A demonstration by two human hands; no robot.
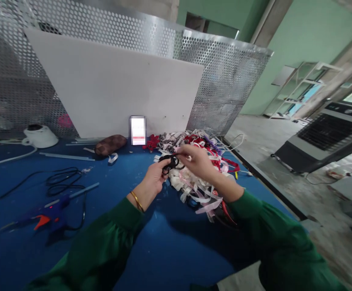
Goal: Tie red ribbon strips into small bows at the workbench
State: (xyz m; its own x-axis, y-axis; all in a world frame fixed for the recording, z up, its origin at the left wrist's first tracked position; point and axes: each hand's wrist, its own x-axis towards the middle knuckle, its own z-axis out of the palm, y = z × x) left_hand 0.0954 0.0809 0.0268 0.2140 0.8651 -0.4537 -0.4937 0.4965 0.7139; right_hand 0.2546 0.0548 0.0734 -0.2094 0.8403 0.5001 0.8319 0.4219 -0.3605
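Observation:
My left hand (pixel 152 180), with a gold bangle at its wrist, grips a small bunch of black looped bands (pixel 172 162) that look like hair ties. The fingers of my right hand (pixel 198 162) are pinched together at the upper right side of the bunch, on one of the black loops. Both hands are raised a little in front of a heap of ribbon bows and strips (pixel 191 184) in white, pink, red and grey. Part of the heap is hidden behind my right hand and forearm.
On the blue table (pixel 109 226), a glue gun (pixel 53 212) with a coiled black cable lies at left. Behind it are glue sticks (pixel 66 156), a brown patterned pouch (pixel 111 144), a lit phone (pixel 138 130) and a white cup-like object (pixel 41 136). A white board (pixel 118 89) stands behind.

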